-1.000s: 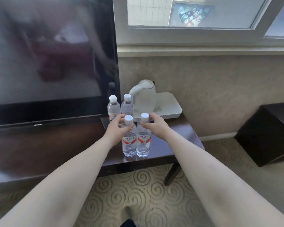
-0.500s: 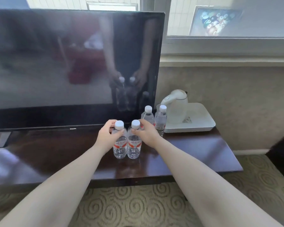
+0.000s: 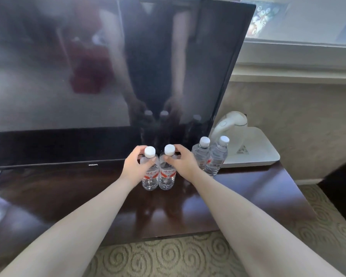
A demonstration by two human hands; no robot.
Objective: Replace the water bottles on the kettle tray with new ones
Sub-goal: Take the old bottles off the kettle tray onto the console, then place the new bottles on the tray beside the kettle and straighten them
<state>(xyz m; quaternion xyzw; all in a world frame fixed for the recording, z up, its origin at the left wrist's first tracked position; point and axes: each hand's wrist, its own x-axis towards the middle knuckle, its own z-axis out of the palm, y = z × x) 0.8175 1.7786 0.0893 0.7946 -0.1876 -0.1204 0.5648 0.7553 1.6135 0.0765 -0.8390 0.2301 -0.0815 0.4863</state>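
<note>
Gripping clear white-capped, red-labelled bottles upright on desk (image 3: pixel 248 196): left hand (image 3: pixel 133 166) fingers clamped on left bottle (image 3: pixel 150 176); right hand (image 3: pixel 183 162) on right bottle (image 3: pixel 167 177)

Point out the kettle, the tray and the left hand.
kettle (image 3: pixel 233 124): head view, on its white body.
tray (image 3: pixel 265 156): head view, on its bare right rim.
left hand (image 3: pixel 133 166): head view, on the back of the hand.

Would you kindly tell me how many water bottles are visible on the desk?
4. Two stand before the television: left hand grips one, right hand the other. Two more stand beside the kettle tray.
</note>
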